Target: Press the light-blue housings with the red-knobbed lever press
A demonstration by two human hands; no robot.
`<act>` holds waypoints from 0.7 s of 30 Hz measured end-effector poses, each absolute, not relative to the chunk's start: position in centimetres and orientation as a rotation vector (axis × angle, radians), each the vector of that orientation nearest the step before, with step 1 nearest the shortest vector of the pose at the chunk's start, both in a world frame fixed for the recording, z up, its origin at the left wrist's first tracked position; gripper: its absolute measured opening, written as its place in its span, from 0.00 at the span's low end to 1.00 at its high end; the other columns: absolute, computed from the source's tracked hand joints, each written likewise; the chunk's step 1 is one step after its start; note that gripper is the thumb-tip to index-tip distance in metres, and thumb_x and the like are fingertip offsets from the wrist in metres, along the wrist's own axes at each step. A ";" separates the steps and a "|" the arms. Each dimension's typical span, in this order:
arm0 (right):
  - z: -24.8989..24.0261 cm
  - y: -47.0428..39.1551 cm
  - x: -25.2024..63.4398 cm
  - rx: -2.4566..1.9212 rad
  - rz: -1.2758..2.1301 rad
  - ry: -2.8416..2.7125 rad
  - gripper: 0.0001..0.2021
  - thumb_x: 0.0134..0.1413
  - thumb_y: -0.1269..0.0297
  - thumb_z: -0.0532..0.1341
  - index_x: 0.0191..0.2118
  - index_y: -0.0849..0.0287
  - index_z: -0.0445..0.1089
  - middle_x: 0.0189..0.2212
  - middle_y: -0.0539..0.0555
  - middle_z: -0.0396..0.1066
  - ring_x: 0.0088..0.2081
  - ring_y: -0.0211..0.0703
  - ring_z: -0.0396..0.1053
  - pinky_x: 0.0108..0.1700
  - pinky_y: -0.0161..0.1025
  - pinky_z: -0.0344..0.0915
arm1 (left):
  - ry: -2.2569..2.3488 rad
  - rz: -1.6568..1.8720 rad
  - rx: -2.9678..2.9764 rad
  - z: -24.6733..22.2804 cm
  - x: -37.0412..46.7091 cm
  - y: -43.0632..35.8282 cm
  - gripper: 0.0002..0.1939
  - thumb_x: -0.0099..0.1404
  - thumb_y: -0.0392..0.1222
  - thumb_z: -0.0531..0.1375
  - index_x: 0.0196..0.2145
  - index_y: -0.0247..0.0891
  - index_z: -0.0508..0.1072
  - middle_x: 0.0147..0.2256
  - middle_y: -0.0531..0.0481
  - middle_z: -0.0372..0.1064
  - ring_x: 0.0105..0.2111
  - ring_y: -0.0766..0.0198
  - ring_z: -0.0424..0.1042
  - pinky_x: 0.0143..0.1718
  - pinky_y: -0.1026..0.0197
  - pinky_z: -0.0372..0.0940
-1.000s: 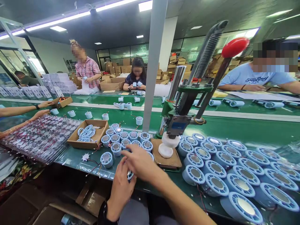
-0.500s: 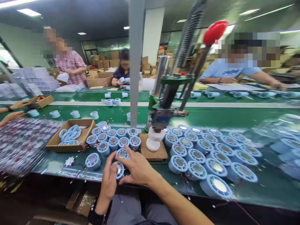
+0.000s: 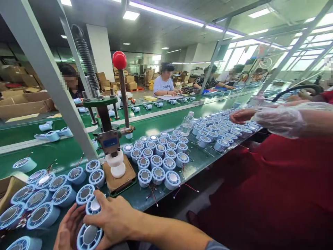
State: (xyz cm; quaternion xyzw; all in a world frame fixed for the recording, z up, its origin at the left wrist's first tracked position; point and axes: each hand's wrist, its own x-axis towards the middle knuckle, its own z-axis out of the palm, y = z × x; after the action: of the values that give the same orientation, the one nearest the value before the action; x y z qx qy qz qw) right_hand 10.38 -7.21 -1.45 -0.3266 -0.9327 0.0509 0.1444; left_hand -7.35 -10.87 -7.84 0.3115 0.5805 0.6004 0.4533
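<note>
At the lower left, both my hands are around light-blue round housings with silver discs on top. My right hand (image 3: 114, 215) is closed on them, its thumb and forefinger about an upper light-blue round housing (image 3: 93, 205) and its lower fingers beside a nearer light-blue round housing (image 3: 89, 236). My left hand (image 3: 66, 227) curls against their left side, its fingertips partly hidden. Just beyond stands a hand press (image 3: 110, 142) with a red ball knob (image 3: 119, 60). Its white pressing head and white round seat (image 3: 118, 171) meet above a brown board (image 3: 127, 175).
Rows of similar housings (image 3: 169, 163) with thin wires sit right of the press; several more (image 3: 39, 213) stand left. A clear plastic bottle (image 3: 187, 125) is among them. At right, a co-worker in red reaches over the bench with a plastic-covered sleeve (image 3: 279, 119). A slanted grey post (image 3: 56, 86) rises behind.
My view has swung to the right, so the press now appears further left and the co-worker in red has come into sight. My hands stay around the light-blue housings.
</note>
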 end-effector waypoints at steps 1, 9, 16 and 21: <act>-1.3 -7.2 10.7 -0.941 0.162 -2.677 0.37 0.47 0.26 0.55 0.57 0.41 0.58 0.62 0.61 0.50 0.40 0.50 0.75 0.30 0.46 0.74 | 1.440 1.439 0.775 -7.7 -7.4 -10.7 0.42 0.53 0.73 0.58 0.58 0.44 0.68 0.53 0.44 0.73 0.55 0.39 0.69 0.56 0.42 0.68; -1.3 -7.5 12.2 -0.807 0.293 -2.760 0.33 0.47 0.31 0.60 0.54 0.44 0.64 0.65 0.60 0.47 0.48 0.53 0.73 0.41 0.46 0.74 | 1.428 1.330 1.031 -6.4 -7.2 -10.3 0.36 0.60 0.70 0.55 0.53 0.39 0.73 0.57 0.42 0.69 0.59 0.45 0.66 0.61 0.45 0.62; -1.6 -8.9 15.5 -1.081 0.483 -2.722 0.35 0.43 0.36 0.65 0.55 0.47 0.67 0.69 0.64 0.39 0.51 0.61 0.71 0.43 0.48 0.72 | 1.492 1.364 1.327 -7.4 -7.6 -11.0 0.30 0.68 0.64 0.50 0.53 0.40 0.73 0.61 0.40 0.62 0.63 0.48 0.61 0.61 0.42 0.60; -1.3 -11.4 18.5 -1.160 0.550 -2.519 0.35 0.37 0.38 0.69 0.52 0.49 0.70 0.68 0.64 0.43 0.53 0.60 0.69 0.46 0.47 0.71 | 1.676 1.243 1.810 -5.4 -6.6 -10.5 0.22 0.71 0.54 0.50 0.54 0.41 0.73 0.58 0.42 0.66 0.60 0.51 0.64 0.62 0.43 0.58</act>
State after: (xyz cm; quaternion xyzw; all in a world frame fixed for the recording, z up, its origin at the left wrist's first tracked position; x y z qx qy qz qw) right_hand 18.45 -11.45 -1.28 -0.4054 -0.8799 0.1920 0.1566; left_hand -6.57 -10.45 -5.38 0.6435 0.5959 0.4420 0.1883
